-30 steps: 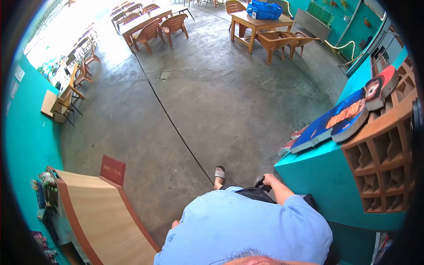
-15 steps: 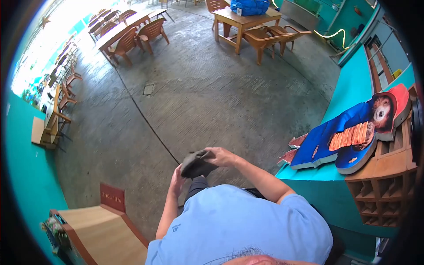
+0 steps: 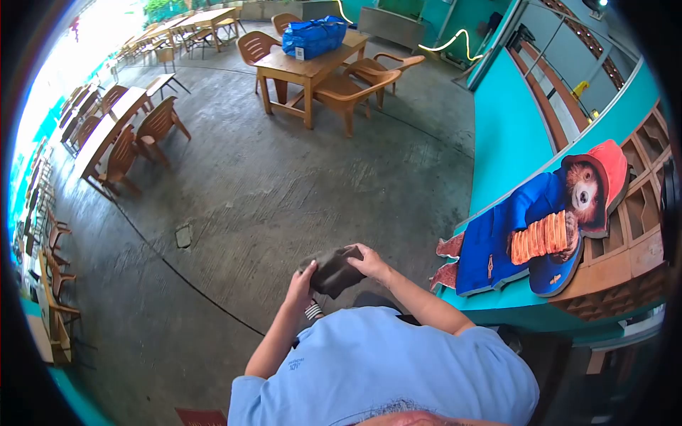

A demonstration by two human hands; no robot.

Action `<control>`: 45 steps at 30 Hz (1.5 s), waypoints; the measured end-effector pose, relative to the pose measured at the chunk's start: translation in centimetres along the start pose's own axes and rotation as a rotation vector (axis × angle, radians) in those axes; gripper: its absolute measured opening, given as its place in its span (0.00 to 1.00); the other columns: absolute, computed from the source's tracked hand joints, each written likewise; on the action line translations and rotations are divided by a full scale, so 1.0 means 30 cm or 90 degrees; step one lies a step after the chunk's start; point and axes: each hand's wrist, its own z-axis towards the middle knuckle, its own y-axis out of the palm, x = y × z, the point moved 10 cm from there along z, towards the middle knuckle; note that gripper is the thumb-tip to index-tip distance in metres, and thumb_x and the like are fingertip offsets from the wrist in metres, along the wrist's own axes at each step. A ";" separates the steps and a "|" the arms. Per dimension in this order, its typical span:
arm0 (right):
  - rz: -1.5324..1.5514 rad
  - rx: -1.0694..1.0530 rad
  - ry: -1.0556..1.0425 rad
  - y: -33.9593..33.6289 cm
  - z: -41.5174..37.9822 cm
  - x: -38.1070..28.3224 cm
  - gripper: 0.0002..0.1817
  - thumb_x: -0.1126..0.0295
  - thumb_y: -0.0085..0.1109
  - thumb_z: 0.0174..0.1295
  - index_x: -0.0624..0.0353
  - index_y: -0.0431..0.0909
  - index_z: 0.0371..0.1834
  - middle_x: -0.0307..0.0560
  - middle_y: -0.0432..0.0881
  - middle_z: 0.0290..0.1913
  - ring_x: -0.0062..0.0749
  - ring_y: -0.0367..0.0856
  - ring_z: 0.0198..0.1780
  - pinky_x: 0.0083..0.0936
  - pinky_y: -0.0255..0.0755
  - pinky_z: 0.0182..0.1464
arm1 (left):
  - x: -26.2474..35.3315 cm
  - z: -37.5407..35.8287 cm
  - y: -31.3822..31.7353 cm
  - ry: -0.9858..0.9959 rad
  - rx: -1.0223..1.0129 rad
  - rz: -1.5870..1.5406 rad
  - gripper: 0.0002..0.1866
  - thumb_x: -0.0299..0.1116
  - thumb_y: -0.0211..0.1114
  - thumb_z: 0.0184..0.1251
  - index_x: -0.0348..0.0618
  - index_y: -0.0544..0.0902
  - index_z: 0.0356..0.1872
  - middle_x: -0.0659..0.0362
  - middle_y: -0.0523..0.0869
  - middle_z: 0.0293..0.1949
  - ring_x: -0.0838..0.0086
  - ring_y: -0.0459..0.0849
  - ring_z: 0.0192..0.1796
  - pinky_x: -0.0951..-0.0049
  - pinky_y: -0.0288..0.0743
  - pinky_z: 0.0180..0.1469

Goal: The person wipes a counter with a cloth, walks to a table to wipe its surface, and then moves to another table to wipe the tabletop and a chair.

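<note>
A dark grey cloth, soft and creased, is stretched between my hands in front of my body; its exact kind is hard to make out. My left hand grips its left edge, with the thumb on top. At the upper right edge my right hand pinches it between thumb and fingers. The cloth is held above the concrete floor, close to the front of my light blue shirt.
A wooden table bears a blue bag, with brown chairs around it. More tables and chairs line the left. On the right a bear cutout leans on a teal ledge. A red mat lies at the bottom.
The view has turned to the right. The cloth is spread wider between my hands, and both hands still hold it. The welcome mat has moved to the bottom edge of the view.
</note>
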 end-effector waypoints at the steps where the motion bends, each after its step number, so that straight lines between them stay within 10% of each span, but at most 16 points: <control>1: 0.004 0.007 0.011 0.001 0.042 0.017 0.22 0.65 0.64 0.69 0.61 0.77 0.64 0.48 0.86 0.54 0.30 0.83 0.56 0.30 0.77 0.60 | 0.056 0.059 0.015 -0.011 -0.002 0.020 0.19 0.41 0.66 0.75 0.36 0.81 0.57 0.56 0.88 0.52 0.71 0.87 0.51 0.68 0.80 0.56; 7: 0.022 0.163 0.173 -0.005 0.351 0.169 0.38 0.53 0.62 0.73 0.64 0.61 0.77 0.53 0.77 0.67 0.39 0.81 0.63 0.33 0.73 0.66 | 0.329 0.370 0.070 0.112 0.015 0.208 0.18 0.42 0.66 0.76 0.38 0.82 0.55 0.59 0.87 0.47 0.78 0.83 0.49 0.72 0.77 0.53; 13: 0.264 -0.122 0.092 0.110 0.828 -0.042 0.51 0.39 0.56 0.72 0.67 0.47 0.83 0.65 0.65 0.75 0.45 0.68 0.75 0.36 0.63 0.75 | 0.471 0.761 0.059 0.089 0.089 0.358 0.25 0.50 0.57 0.81 0.38 0.79 0.61 0.56 0.86 0.52 0.73 0.85 0.52 0.69 0.78 0.58; 19: 0.347 -0.119 -0.025 -0.084 1.265 -0.236 0.34 0.48 0.58 0.75 0.64 0.67 0.70 0.50 0.79 0.64 0.34 0.78 0.62 0.32 0.74 0.62 | 0.667 1.083 0.263 0.027 -0.066 0.278 0.36 0.60 0.41 0.84 0.34 0.73 0.68 0.47 0.80 0.62 0.60 0.82 0.62 0.60 0.74 0.68; 24: 0.663 -0.127 0.248 -0.173 1.572 -0.092 0.19 0.59 0.56 0.75 0.62 0.79 0.60 0.47 0.86 0.55 0.34 0.85 0.54 0.32 0.77 0.58 | 0.859 1.334 0.278 0.038 -0.048 0.233 0.35 0.58 0.44 0.84 0.33 0.72 0.69 0.46 0.80 0.63 0.60 0.82 0.64 0.58 0.76 0.66; 34: 0.773 0.107 0.319 -0.497 2.106 0.272 0.18 0.63 0.55 0.75 0.64 0.79 0.60 0.48 0.85 0.58 0.39 0.84 0.60 0.40 0.76 0.66 | 1.063 1.796 -0.608 -0.033 0.319 0.356 0.28 0.59 0.52 0.80 0.41 0.84 0.46 0.55 0.89 0.41 0.66 0.91 0.41 0.64 0.84 0.41; 45: 0.686 0.288 0.371 -0.692 2.743 0.324 0.21 0.64 0.59 0.74 0.65 0.76 0.64 0.48 0.82 0.62 0.37 0.81 0.62 0.35 0.74 0.66 | 1.268 2.442 -1.194 -0.251 0.347 0.557 0.25 0.54 0.56 0.78 0.37 0.84 0.41 0.55 0.89 0.35 0.68 0.90 0.34 0.66 0.82 0.32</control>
